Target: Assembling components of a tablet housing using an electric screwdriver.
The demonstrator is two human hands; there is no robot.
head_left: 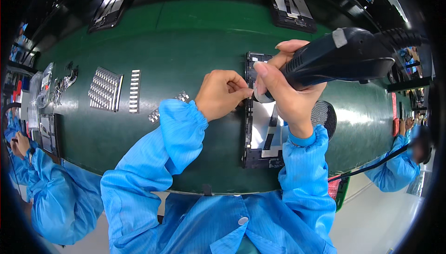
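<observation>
In front of me on the green bench lies an opened tablet housing [263,128], black-framed with silvery panels and dark ribbon cables. My right hand [293,97] grips a black corded handheld tool [338,61], its pale round end tilted down over the housing's upper part; its exact kind is unclear. At the housing's left edge, my left hand [218,94] is closed in a pinch, thumb and forefinger touching near the frame. Whatever sits between those fingertips is too small to make out. The tool and right hand hide the housing's upper right.
Left of my arm are strips of small metallic parts [134,91] and a stacked sheet of them [105,89]. A round black dotted pad [324,118] lies right of the housing. More opened housings [286,2] stand at the back. Co-workers in blue sleeves [62,198] sit either side.
</observation>
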